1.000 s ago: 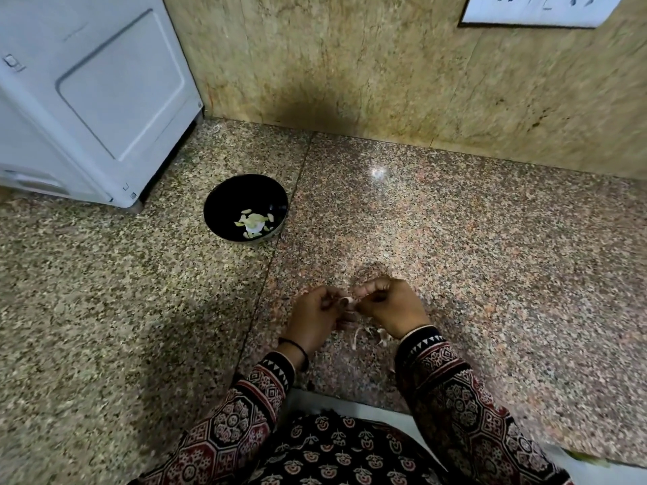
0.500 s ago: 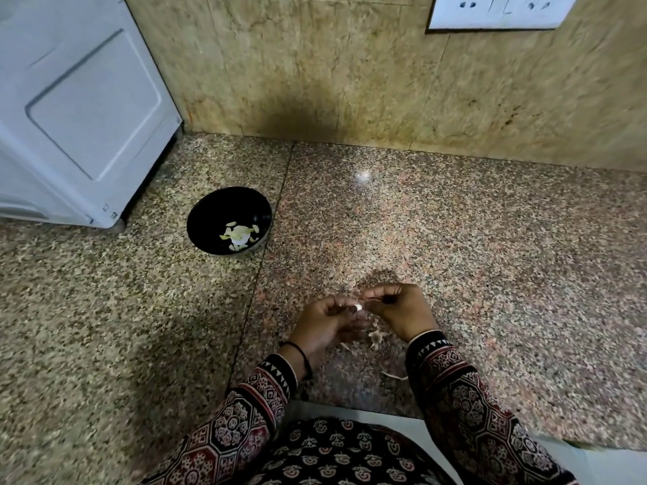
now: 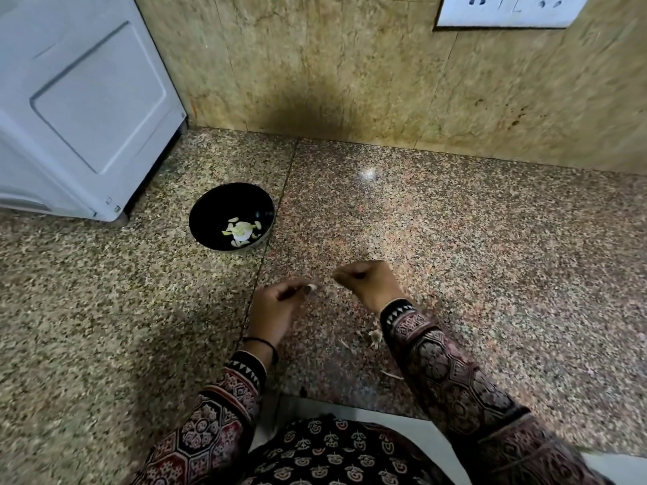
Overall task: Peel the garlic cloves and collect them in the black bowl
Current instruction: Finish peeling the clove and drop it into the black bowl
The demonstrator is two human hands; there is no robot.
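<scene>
The black bowl (image 3: 211, 214) sits on the granite counter at centre left, with several pale peeled garlic cloves (image 3: 241, 230) in its bottom. My left hand (image 3: 276, 306) hovers below and right of the bowl and pinches a small white garlic clove (image 3: 311, 286) at its fingertips. My right hand (image 3: 367, 283) is a short gap to the right, fingers curled with the tips pinched together; whether a bit of skin is between them is too blurred to tell. Bits of garlic skin (image 3: 374, 336) lie on the counter beside my right wrist.
A white appliance (image 3: 80, 106) stands at the back left, close to the bowl. The stone wall (image 3: 350, 75) runs along the back, with a white socket plate (image 3: 507, 10) at top right. The counter's front edge (image 3: 350, 404) is near my body.
My hands have come apart: the left one moved left with the clove in its fingertips, and the right one drew away to the right. The camera view also shifted.
</scene>
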